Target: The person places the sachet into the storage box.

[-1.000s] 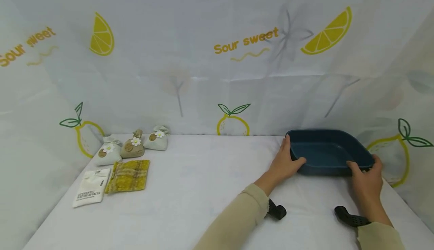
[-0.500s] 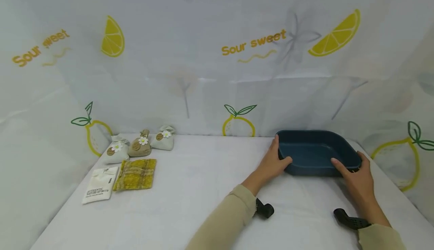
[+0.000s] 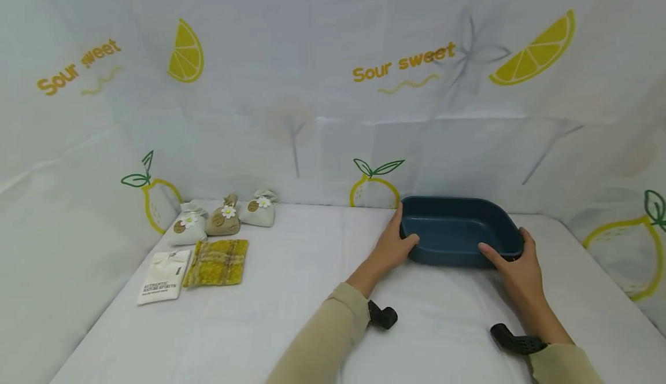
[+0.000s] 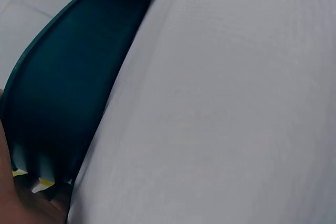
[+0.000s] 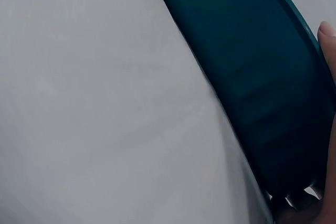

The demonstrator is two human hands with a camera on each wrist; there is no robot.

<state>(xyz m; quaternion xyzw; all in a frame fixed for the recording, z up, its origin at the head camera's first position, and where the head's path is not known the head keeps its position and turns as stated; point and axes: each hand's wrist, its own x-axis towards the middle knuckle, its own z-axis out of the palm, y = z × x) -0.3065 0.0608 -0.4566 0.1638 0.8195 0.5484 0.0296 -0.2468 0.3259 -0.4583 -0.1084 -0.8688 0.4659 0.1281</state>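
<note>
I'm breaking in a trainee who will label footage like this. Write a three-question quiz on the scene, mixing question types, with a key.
1. True or false: the left hand and the right hand both grip the tray.

2. Which of these lies right beside the yellow plaid packet?
A) the tray
B) the white packet
C) the right hand

3. How many flower-trimmed pouches are there?

Key:
1. True; each thumb sits over the near rim.
2. B
3. Three.
</note>
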